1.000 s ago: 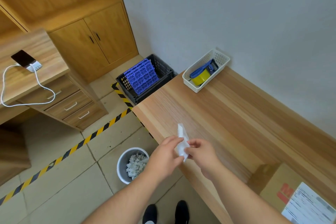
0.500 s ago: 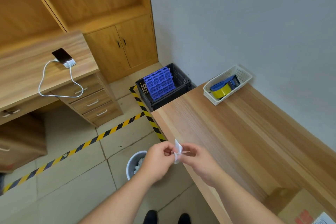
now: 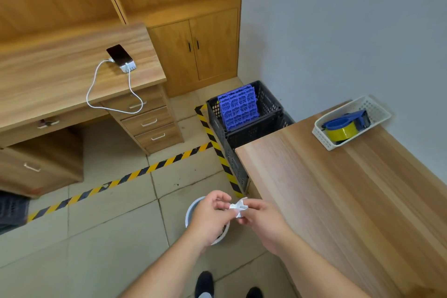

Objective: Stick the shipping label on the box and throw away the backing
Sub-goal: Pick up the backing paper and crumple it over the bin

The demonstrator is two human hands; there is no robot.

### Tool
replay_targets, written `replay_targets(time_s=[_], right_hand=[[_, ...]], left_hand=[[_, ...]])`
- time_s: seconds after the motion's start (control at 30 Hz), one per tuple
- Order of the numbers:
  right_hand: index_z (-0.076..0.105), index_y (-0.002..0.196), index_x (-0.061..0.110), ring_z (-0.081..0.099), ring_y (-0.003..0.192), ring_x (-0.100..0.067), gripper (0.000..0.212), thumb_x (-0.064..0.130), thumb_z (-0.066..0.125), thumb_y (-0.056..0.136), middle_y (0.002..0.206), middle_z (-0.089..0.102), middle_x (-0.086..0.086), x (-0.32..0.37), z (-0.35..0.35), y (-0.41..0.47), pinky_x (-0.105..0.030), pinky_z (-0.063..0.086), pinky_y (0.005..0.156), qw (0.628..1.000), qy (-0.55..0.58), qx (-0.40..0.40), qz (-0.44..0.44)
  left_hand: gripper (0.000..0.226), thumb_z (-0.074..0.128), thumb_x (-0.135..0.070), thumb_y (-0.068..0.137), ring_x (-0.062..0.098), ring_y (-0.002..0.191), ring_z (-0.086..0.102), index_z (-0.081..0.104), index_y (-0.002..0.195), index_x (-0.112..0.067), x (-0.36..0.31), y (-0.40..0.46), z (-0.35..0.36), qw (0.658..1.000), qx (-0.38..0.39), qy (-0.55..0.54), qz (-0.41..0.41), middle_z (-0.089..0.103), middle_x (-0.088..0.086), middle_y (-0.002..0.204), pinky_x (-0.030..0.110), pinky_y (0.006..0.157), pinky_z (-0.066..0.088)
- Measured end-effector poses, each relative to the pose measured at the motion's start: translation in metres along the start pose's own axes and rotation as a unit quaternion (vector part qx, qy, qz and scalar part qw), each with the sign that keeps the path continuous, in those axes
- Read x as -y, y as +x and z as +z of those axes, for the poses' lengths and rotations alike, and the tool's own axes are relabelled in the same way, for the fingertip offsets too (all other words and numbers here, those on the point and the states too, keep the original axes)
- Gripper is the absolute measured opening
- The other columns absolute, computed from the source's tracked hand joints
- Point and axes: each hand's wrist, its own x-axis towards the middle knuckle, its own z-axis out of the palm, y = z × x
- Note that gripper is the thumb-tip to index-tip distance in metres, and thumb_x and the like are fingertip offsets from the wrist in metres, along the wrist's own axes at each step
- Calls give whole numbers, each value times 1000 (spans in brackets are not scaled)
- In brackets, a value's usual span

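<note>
A small folded piece of white backing paper (image 3: 238, 208) is pinched between my left hand (image 3: 210, 215) and my right hand (image 3: 262, 221). Both hands hover above a round white waste bin (image 3: 191, 213) on the floor, just left of the wooden table's corner; my left hand covers most of the bin. The cardboard box with its label is out of view.
The wooden table (image 3: 338, 196) fills the right side, with a white basket (image 3: 377, 113) holding a blue tape dispenser with yellow tape (image 3: 343, 128). A black crate (image 3: 244, 128) with blue plastic grids stands by the wall. A desk with a charging phone (image 3: 119, 55) is at left. Yellow-black floor tape (image 3: 135, 174) crosses the tiles.
My view has swung left and the box has left the frame. My hands have folded the backing smaller and carried it off the table edge to above the bin.
</note>
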Motion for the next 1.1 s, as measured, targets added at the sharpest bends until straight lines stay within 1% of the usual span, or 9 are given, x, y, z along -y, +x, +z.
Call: replay_targets(time_s=[0.13,0.3,0.4,0.5,0.6,0.7,0.9,1.0,1.1], right_hand=[[80,90,4,63,77,-20,15,2,66,89,87,74,-13,-12,18,24,-34,55,78,999,-25,21,35],[64,109,-12,72,100,-42,24,0,68,88,106,73,-30,-32,44,52,-48,59,93,992,63,-48,98],[73,98,-8,73,97,-39,16,2,66,90,99,76,-25,-42,58,62,-43,60,92,992,67,-41,96],[74,89,-6,71,94,-46,8,-2,67,86,90,75,-27,-54,64,77,-46,62,87,991,28,-97,85],[73,87,-4,73,87,-43,7,-5,67,83,86,76,-25,-62,70,90,-48,62,83,990,4,-112,90],[75,85,-5,71,73,-30,8,-6,67,82,83,76,-23,-69,76,100,-37,61,78,990,20,-97,102],[68,88,-16,58,69,-22,25,8,69,85,75,65,-17,-90,73,119,-34,52,70,984,-8,-76,163],[73,92,-1,61,70,-18,24,18,59,92,78,70,-5,-98,69,127,-32,56,70,974,-106,-106,172],[70,105,20,65,93,-15,22,27,50,99,104,72,3,-101,60,134,-33,56,79,961,-180,-142,155]], left_hand=[[22,80,-19,84,5,86,74,78,101,-32,16,12,-27,998,36,50,-9,79,-8,95,29,84,60],[17,75,-17,84,-2,61,65,74,75,-30,36,25,-46,993,-49,111,-12,74,-16,66,19,58,49],[16,71,-18,85,0,59,63,73,73,-28,45,31,-51,988,-72,136,-7,74,-14,68,20,53,45],[11,73,-25,84,-1,69,69,78,82,-34,53,36,-55,992,-42,119,-24,77,-16,76,17,58,49],[9,79,-26,82,1,77,73,80,87,-33,64,45,-60,996,-32,66,-41,79,-15,81,14,66,53],[11,80,-13,81,13,76,75,76,77,-23,75,60,-66,996,-45,50,-56,79,-4,76,20,68,55],[16,71,-11,82,8,59,62,69,75,-24,103,89,-62,983,-82,150,-66,72,-4,69,22,54,48],[18,63,-13,87,10,72,62,63,89,-31,120,101,-62,974,-127,182,-52,65,-8,81,26,57,46],[24,62,-17,90,15,85,64,64,108,-32,143,118,-64,967,-154,198,-42,62,-10,96,31,71,52]])
